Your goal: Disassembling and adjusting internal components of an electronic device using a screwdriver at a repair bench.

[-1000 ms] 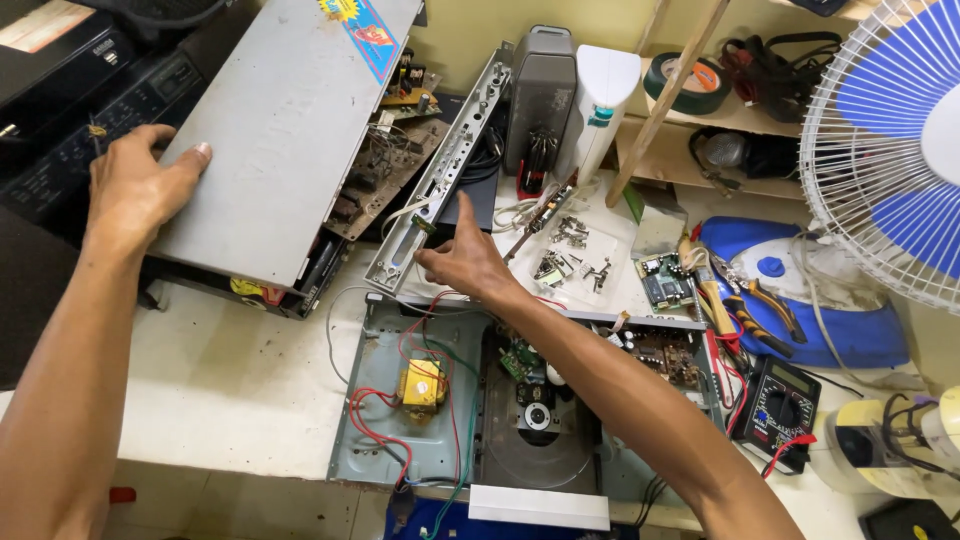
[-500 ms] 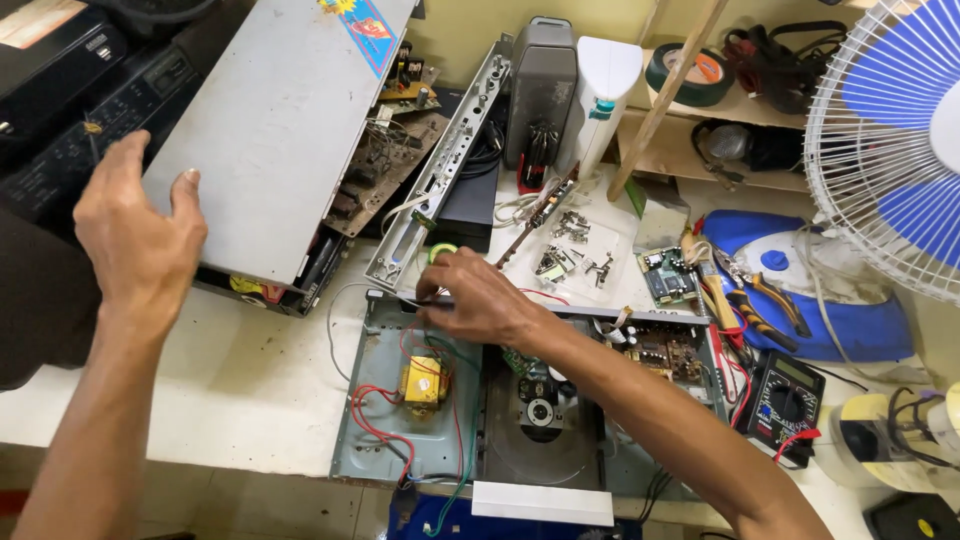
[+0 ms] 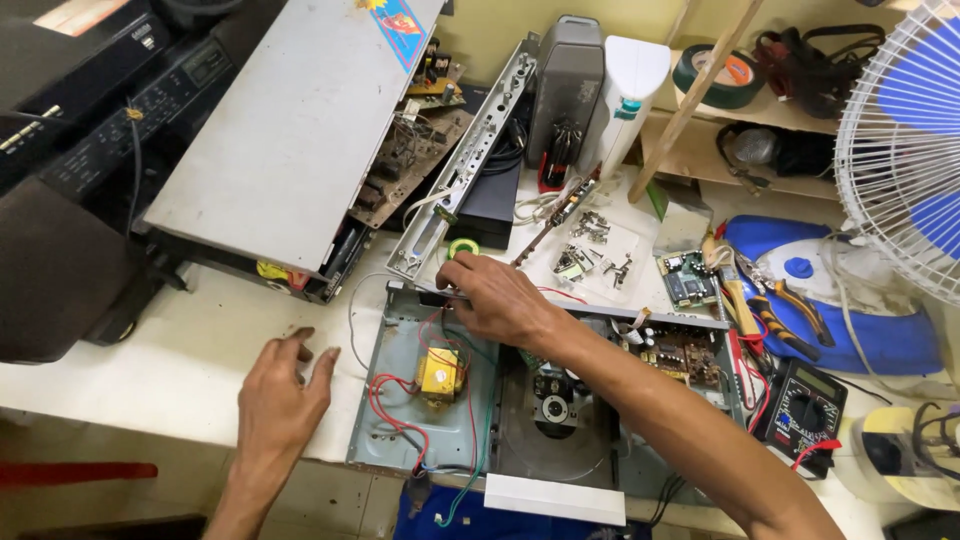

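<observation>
Grey sheet metal forms the open player chassis (image 3: 400, 420) lying at the near edge of the white table (image 3: 200, 340), with red wires and a yellow transformer (image 3: 438, 370) inside. The right hand (image 3: 495, 298) rests on the chassis's far rim, fingers curled over a dark strip there; whether it grips it, I cannot tell. The left hand (image 3: 280, 390) lies flat on the table just left of the chassis, fingers spread, holding nothing. A black multimeter (image 3: 805, 415) sits near right.
</observation>
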